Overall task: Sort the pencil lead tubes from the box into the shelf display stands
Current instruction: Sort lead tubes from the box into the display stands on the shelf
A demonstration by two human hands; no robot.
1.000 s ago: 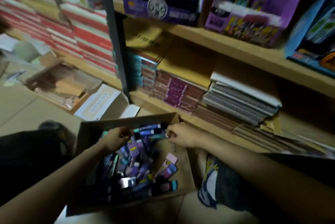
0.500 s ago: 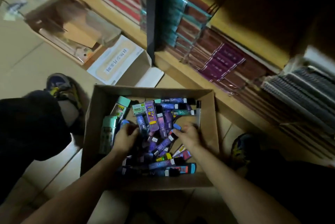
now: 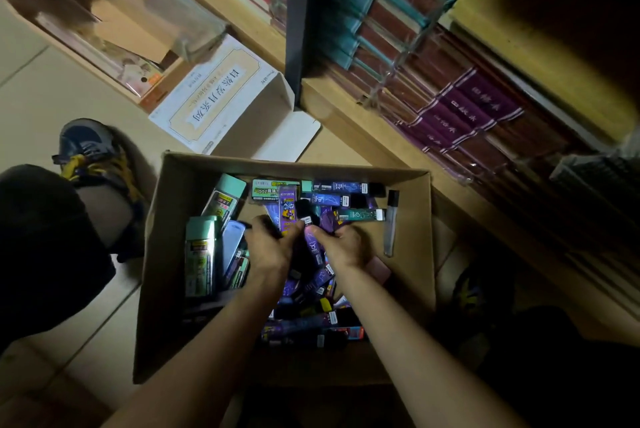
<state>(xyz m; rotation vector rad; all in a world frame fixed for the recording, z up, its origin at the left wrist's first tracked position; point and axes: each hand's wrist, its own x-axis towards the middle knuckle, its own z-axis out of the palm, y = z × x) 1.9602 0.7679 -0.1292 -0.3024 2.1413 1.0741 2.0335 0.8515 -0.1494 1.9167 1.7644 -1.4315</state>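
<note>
The slim purple plastic lead tubes (image 3: 313, 247), heaped in the open brown cardboard box (image 3: 180, 206) on the floor (image 3: 52, 88), are best gathered lengthwise by colour, a few being clasped in the left grip (image 3: 273, 247), one pinched in the right grip (image 3: 343, 244).

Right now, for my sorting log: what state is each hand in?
Left hand: fingers curled, gripping purple lead tubes in the box.
Right hand: pinching the black-capped purple tube.

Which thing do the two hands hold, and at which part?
Left hand and right hand pinch one purple lead tube together, just below its black cap.
</note>
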